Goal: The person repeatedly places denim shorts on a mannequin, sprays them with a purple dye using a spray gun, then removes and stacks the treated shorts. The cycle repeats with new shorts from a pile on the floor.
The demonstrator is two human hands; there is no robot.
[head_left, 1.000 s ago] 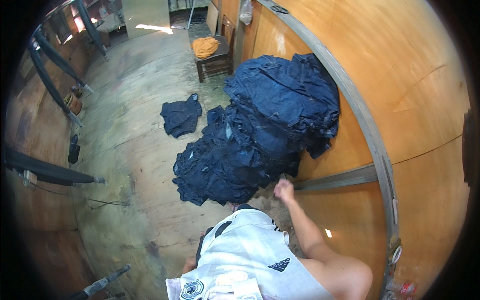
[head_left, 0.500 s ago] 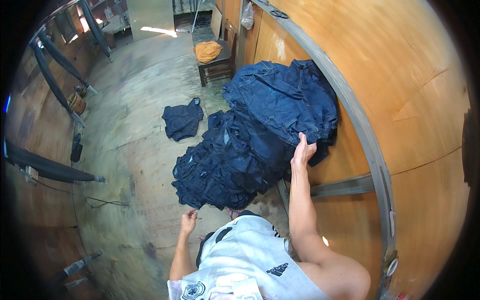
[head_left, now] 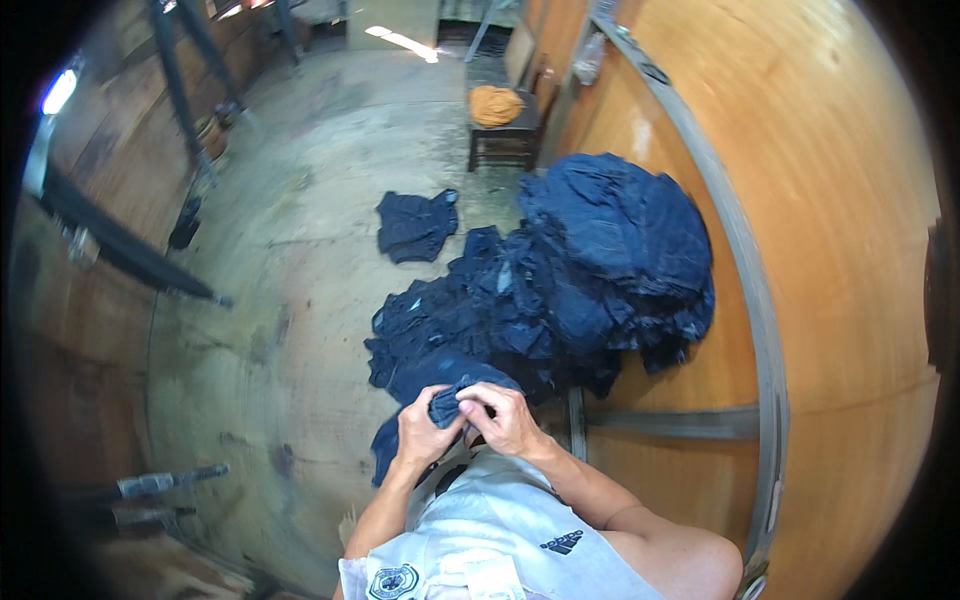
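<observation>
In front of my waist I hold a dark blue denim garment (head_left: pixel 432 374) by a bunched edge. My left hand (head_left: pixel 424 432) is closed on that edge, and my right hand (head_left: pixel 503 422) pinches it close beside. The rest of the cloth hangs below and beyond my hands, so its full shape is hidden. Just past it lies a rumpled heap of dark denim garments (head_left: pixel 445 310). At the heap's right end rises a neater, rounded stack of denim garments (head_left: pixel 620 225), close to the wooden wall.
A single denim garment (head_left: pixel 416 226) lies flat on the worn floor (head_left: pixel 290 330). Farther back, an orange cloth bundle (head_left: pixel 496 105) sits on a dark chair (head_left: pixel 503 145). Wooden panels with a grey beam (head_left: pixel 745 250) border the right. Dark padded bars (head_left: pixel 130 245) jut in from the left.
My right hand has left the stack and come in front of my waist. My left hand has joined it, and both now grip a denim garment. The view has shifted, too.
</observation>
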